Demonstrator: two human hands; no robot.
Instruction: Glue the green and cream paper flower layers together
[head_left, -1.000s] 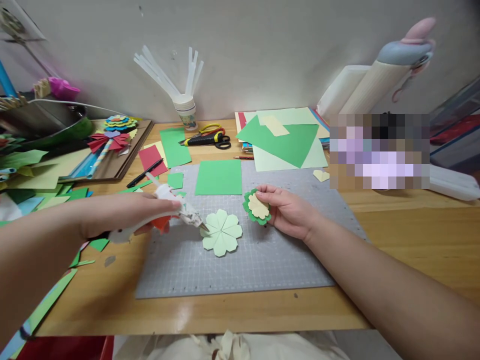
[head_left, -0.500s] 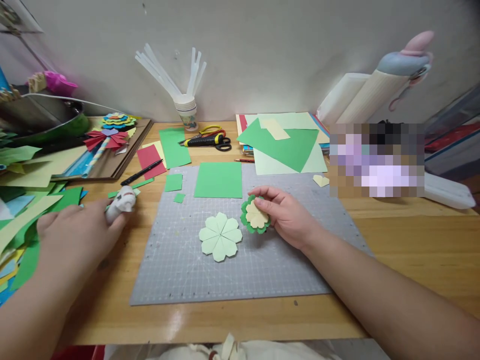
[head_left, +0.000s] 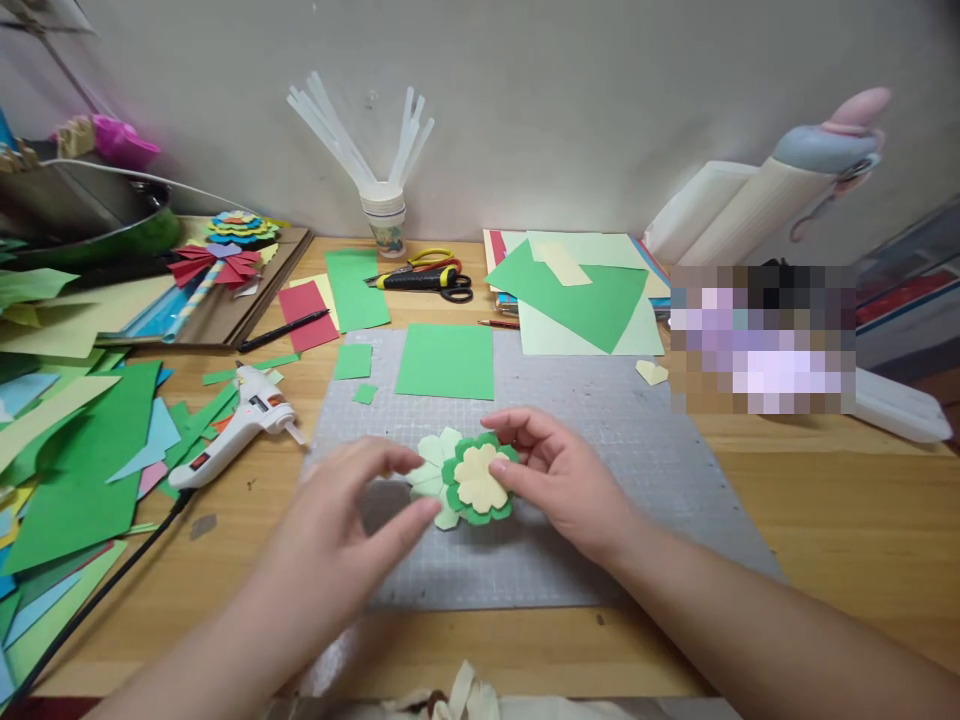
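Between the thumb and fingers of my right hand [head_left: 574,480] is a layered paper flower [head_left: 480,480], cream petals on top of green ones. It partly covers a larger pale green paper flower [head_left: 431,470] on the grey cutting mat [head_left: 600,560]. My left hand [head_left: 360,510] is at the left of both flowers, thumb and fingers apart, nothing in its grasp. A white glue gun [head_left: 240,425] with a black cord lies on the table left of the mat.
Green paper squares [head_left: 446,362] lie at the mat's back. Behind them are scissors and a cutter [head_left: 420,278], a paper cup [head_left: 386,225] of glue sticks or straws, and stacked paper [head_left: 592,300]. Coloured scraps [head_left: 82,470] cover the left side; a blurred patch [head_left: 765,340] is at right.
My left hand has let go of the glue gun and moved right to the flowers. My right hand has brought the layered flower left, over the pale green one.
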